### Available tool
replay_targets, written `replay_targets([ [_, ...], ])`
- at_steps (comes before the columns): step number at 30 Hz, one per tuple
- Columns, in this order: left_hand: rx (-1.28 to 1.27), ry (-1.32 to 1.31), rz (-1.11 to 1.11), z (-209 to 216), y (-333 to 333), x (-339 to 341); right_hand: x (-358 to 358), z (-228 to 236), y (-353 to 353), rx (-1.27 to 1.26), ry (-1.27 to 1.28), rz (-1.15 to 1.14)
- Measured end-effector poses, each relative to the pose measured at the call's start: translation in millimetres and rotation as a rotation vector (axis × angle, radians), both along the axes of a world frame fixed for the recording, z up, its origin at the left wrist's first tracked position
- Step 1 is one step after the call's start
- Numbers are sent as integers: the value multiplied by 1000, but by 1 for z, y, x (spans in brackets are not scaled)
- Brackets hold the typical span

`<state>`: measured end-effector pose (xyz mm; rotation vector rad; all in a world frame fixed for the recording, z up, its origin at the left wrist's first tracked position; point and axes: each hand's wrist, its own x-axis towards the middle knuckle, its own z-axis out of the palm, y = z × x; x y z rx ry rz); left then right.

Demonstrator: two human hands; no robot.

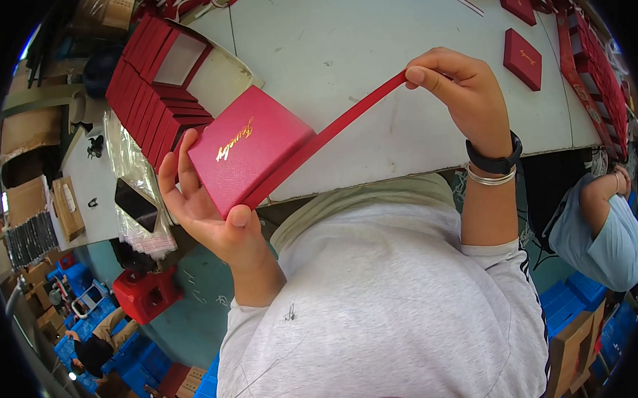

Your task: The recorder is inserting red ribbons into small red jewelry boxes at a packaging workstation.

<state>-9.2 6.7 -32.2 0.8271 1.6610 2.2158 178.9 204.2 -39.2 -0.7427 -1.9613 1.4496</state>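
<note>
A square red gift box [253,148] with gold lettering on its lid rests tilted in my left hand [205,211]. The fingers wrap its left edge and the thumb presses at its near corner. Along the near side of the box runs a red ribbon [358,110], stretched taut up to the right. My right hand [456,83] pinches the far end of that ribbon between thumb and fingers, above the white table [373,143]. How the ribbon meets the box under my left thumb is partly hidden.
Stacked red boxes [154,99] stand in a tray at the left. A phone [136,204] lies on plastic bags near the left edge. More red boxes [523,58] sit at the right. A co-worker [601,215] is at the far right; a red stool [146,293] stands below.
</note>
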Motion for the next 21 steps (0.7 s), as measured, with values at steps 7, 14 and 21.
replay_targets([
  [7, 27, -108, -68, -8, 0, -5, 5, 2, 2, -16, 47, -21],
  [14, 29, -162, -99, -15, 1, -5, 7, 10, 4, 43, -5, -37],
  [21, 56, -273, -171, -18, -1, -3, 2, 0, 6, -54, 38, 2],
])
